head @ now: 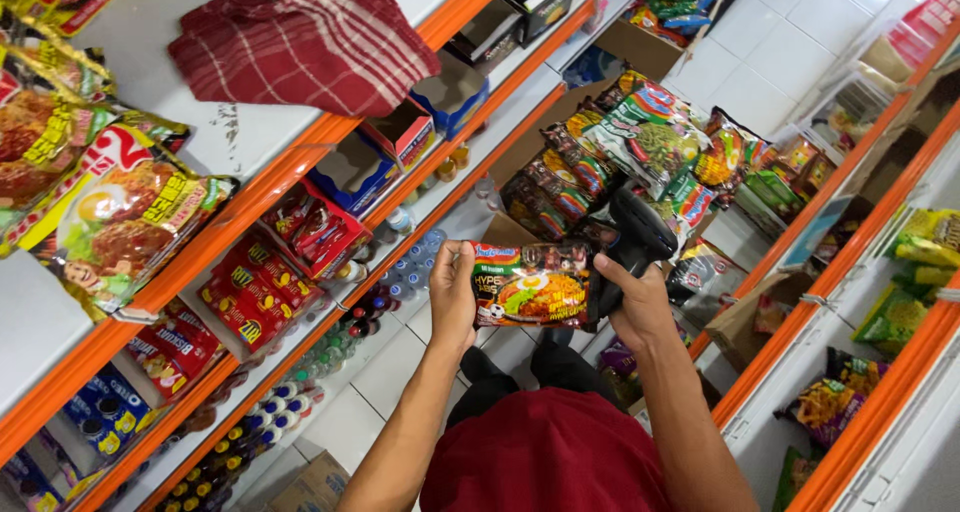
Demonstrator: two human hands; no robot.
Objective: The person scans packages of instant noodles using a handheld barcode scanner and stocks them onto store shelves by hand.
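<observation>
- Orange-edged white metal shelves (330, 132) run down both sides of a narrow shop aisle, seen from up high looking down at a white tiled floor (390, 372).
- The left hand (453, 294) is curled around the left end of a glossy black-and-orange instant noodle packet (530, 285), thumb on the front, fingers tucked behind it.
- The right hand (638, 302) pinches the packet's right end and also has a black handheld barcode scanner (632, 240) clamped in the same grip, its head sticking up above the packet.
- So the packet sits flat between both hands, out in front of the chest, above the floor.
- A red-and-white checked cloth (305, 34) lies bunched on the top left shelf, and yellow noodle packs (120, 212) hang over that shelf's edge.
- A brown cardboard box full of mixed noodle packets (640, 142) sits on the floor just beyond the hands.
- Small bottles (300, 392) line the low left shelves.
</observation>
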